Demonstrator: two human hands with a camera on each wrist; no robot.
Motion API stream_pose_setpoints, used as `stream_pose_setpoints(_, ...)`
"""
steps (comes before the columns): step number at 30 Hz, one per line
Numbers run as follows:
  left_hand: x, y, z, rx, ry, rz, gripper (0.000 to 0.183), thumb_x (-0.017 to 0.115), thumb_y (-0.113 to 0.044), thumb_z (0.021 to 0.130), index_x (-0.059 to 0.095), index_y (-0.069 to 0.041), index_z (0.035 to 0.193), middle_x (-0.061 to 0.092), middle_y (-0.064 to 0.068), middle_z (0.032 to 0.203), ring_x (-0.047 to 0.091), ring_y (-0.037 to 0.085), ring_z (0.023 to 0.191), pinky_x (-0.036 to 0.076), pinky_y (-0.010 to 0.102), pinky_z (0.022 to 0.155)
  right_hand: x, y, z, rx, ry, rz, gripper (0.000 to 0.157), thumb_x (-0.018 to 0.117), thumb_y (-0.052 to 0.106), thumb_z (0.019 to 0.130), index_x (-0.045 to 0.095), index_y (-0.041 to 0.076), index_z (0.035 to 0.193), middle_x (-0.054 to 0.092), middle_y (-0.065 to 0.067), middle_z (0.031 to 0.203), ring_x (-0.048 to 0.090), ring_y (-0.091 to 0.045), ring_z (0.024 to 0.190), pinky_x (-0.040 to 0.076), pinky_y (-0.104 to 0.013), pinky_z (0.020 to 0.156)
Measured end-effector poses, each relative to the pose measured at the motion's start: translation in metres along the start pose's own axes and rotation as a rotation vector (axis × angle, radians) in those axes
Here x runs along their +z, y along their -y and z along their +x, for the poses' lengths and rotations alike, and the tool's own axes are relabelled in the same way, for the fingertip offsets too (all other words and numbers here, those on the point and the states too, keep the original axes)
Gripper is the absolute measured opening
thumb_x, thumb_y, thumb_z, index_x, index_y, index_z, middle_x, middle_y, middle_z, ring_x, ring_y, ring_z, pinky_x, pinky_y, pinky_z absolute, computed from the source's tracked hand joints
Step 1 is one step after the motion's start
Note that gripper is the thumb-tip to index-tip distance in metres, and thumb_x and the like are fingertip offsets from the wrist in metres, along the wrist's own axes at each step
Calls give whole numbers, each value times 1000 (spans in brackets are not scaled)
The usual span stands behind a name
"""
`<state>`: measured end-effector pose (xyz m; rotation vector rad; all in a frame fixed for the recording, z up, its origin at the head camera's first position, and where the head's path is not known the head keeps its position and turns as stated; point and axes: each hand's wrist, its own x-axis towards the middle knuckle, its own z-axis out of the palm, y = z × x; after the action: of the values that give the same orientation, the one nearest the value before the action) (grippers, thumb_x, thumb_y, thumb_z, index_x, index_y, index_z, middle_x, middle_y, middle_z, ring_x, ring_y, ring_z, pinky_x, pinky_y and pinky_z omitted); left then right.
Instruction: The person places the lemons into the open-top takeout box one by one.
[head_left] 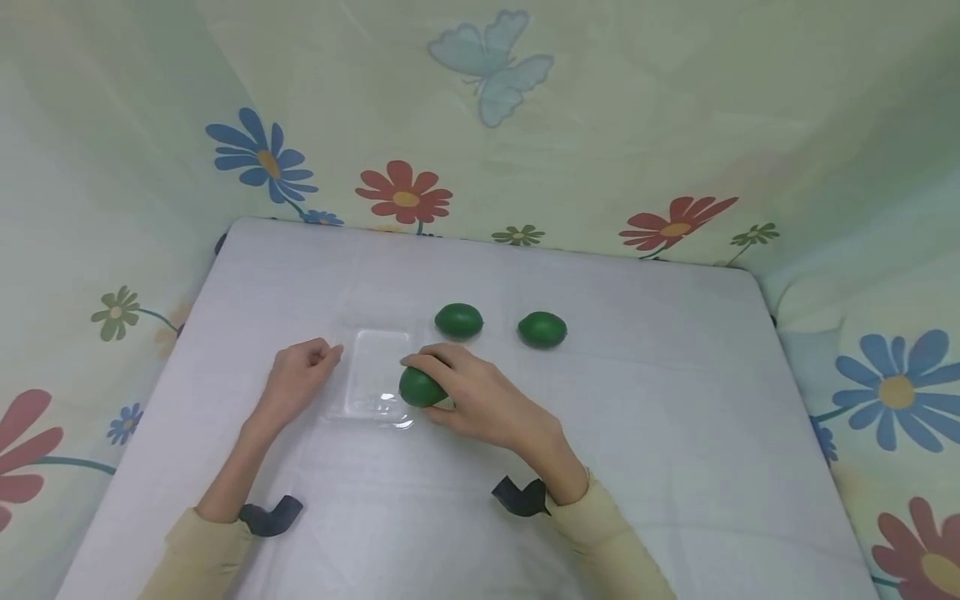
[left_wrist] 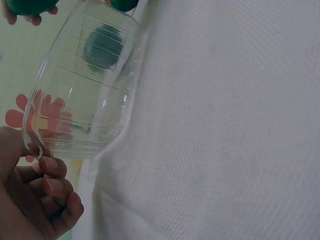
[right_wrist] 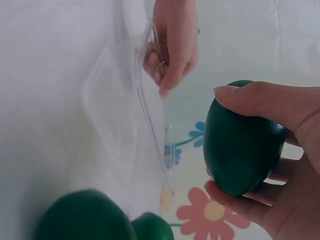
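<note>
A clear plastic container (head_left: 373, 371) stands on the white-covered table, in front of me and left of centre. My left hand (head_left: 300, 373) pinches its left rim between thumb and curled fingers, as the left wrist view shows at the container's corner (left_wrist: 34, 145). My right hand (head_left: 483, 398) grips a green lime (right_wrist: 244, 145) with the thumb on one side and fingers on the other. In the head view this held lime (head_left: 420, 388) overlaps the container's right edge. Two more limes lie on the table behind and to the right, a nearer one (head_left: 459, 321) and a farther one (head_left: 542, 330).
White cloth covers the table (head_left: 675, 417), whose back edge meets a hanging curtain (head_left: 585, 125) printed with flowers and a butterfly. Dark curved pieces (head_left: 273, 517) stick out at both wrists, by the beige sleeves.
</note>
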<state>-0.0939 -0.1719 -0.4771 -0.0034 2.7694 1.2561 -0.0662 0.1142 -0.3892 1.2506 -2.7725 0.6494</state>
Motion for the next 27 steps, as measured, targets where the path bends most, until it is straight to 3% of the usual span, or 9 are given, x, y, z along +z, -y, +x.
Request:
stream_pose_setpoints(8, 1, -3, 1, -23, 11, 23, 37, 53, -34, 99, 57, -7, 73, 43, -2, 56, 41, 16, 54, 33, 25, 48, 15, 7, 22, -8, 71, 2, 58, 76, 25, 84, 51, 18, 136, 56, -3, 128, 56, -15, 115, 50, -27, 94)
stream_pose_setpoints(17, 1, 1, 1, -7, 1, 18, 39, 52, -36, 99, 59, -6, 76, 42, -2, 57, 40, 15, 54, 34, 25, 48, 40, 12, 47, -46, 154, -134, 55, 74, 26, 86, 50, 19, 135, 57, -3, 125, 59, -17, 106, 50, -26, 89)
stream_pose_setpoints(27, 3, 2, 0, -2, 1, 16, 38, 52, -36, 99, 55, -8, 73, 42, -2, 57, 39, 15, 54, 32, 25, 46, 61, 10, 64, 75, 339, -136, 53, 70, 26, 89, 50, 21, 137, 57, -1, 121, 56, -16, 99, 50, -28, 82)
